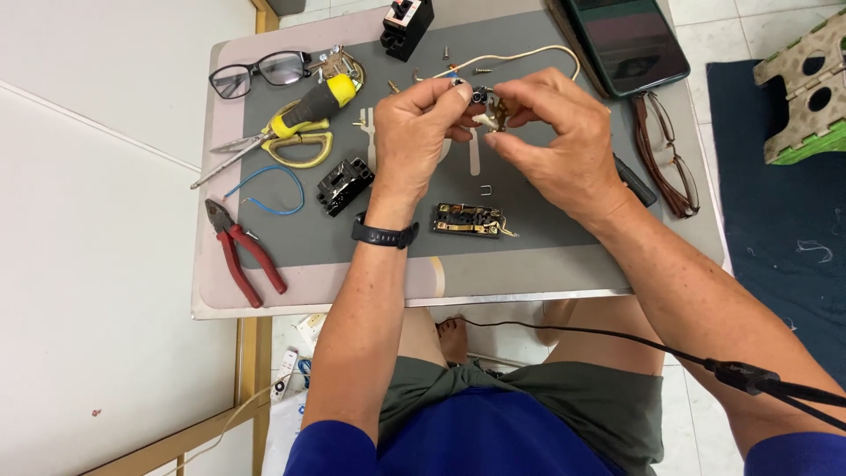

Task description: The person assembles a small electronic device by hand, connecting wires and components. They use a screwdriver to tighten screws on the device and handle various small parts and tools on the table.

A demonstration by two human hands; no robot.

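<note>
Head camera view, looking straight down at a person seated at a small table [308, 278] covered by a grey mat [546, 225]. Both hands are raised just above the far middle of the mat and meet around 1 small part. The left hand [412, 132] is closed, its thumb and forefinger pinching a small metal and plastic electrical piece [490, 109]; a black wristband [384, 234] sits on that wrist. The right hand [553, 141] is also closed, fingertips gripping the same piece from the right side, so the piece is held between the 2 hands, in the air, above the mat. A cream wire [529, 55] curves away from the piece toward the far right. Exactly what the fingertips are doing to the piece is too small to tell. Near the hands, on the mat, lie an opened socket body with brass contacts [469, 219], a black plastic block [344, 185] to its left, and a small metal staple-shaped clip [486, 189] between them. Loose screws [481, 70] lie at the far edge. On the left side rest a yellow-handled screwdriver [308, 107], yellow scissors [295, 148], red pliers [242, 251], a loop of blue wire [269, 189] and black glasses [260, 72]. Brown glasses [670, 159] and a dark phone [627, 40] sit at the right. As a judgement, fine work like this goes best with the piece kept low over the mat, so anything dropped lands there, and with 1 hand holding steady while the other adjusts.
</note>
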